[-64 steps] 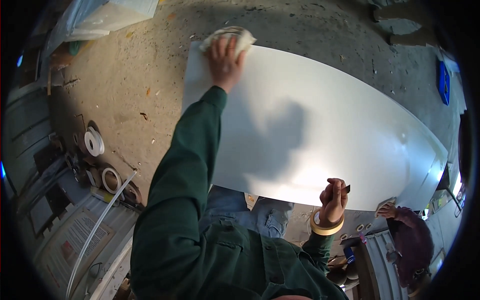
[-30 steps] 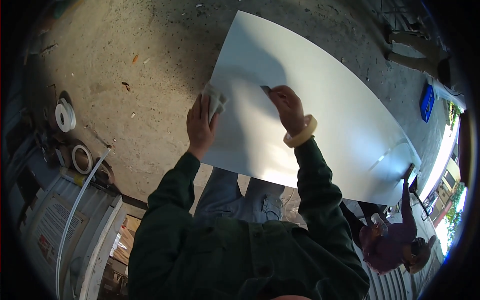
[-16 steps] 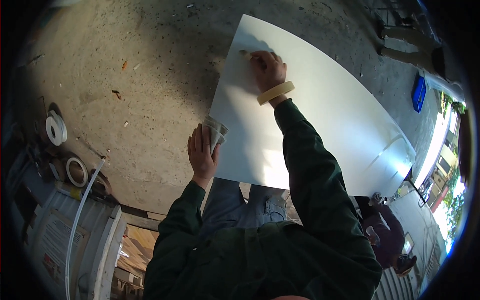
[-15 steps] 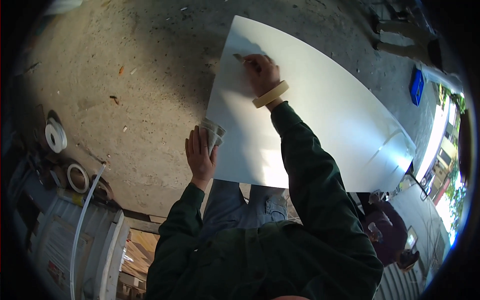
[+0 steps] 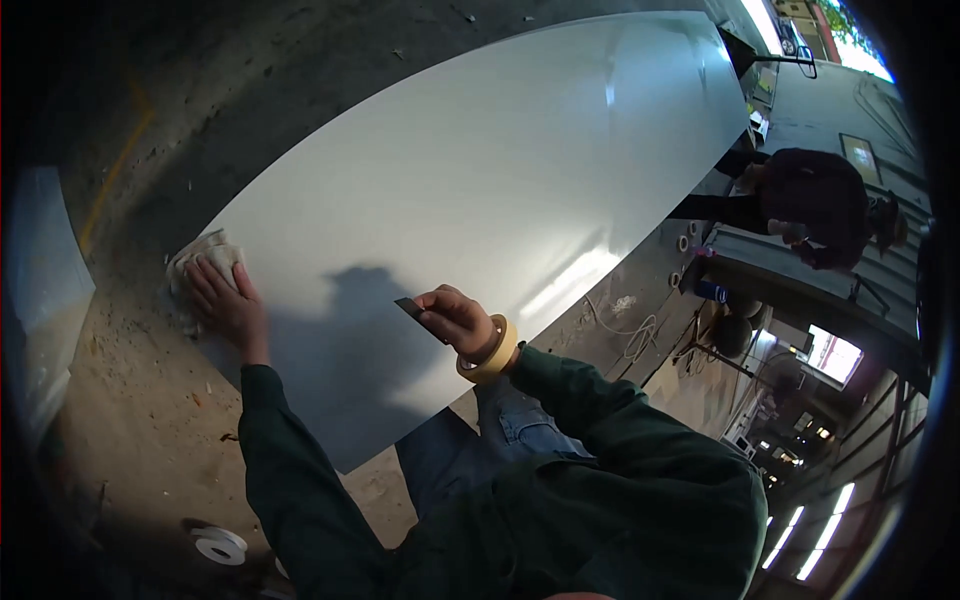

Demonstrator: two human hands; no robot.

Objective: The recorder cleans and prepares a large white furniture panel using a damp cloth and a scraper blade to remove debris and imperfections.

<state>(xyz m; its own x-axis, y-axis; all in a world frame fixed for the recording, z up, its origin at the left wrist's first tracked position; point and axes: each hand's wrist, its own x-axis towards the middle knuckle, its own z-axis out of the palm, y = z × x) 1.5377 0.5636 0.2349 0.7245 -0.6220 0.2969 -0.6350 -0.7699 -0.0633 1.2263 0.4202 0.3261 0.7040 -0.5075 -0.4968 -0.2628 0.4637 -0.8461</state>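
Observation:
A large glossy white panel (image 5: 450, 170) stretches across the view in front of me. At its far left corner, my left hand (image 5: 225, 305) presses a crumpled beige cloth (image 5: 205, 255) against the edge, fingers laid over it. My right hand (image 5: 460, 322) is closed in a pinch on a small dark flat blade (image 5: 421, 320), like a scraper. It hovers over the near part of the panel, where a shadow falls. A roll of masking tape (image 5: 480, 365) hangs around my right wrist like a bracelet.
A person in dark clothing (image 5: 815, 205) stands beyond the panel's right side. White tape rolls (image 5: 220, 546) lie on the floor at lower left. Another pale panel (image 5: 45, 290) is at the left edge. A hose or cable (image 5: 640, 340) lies on the floor at right.
My view has swung round to the right. My right hand has come back closer to my body with the blade. My left hand has moved with the cloth onto the panel's far left corner.

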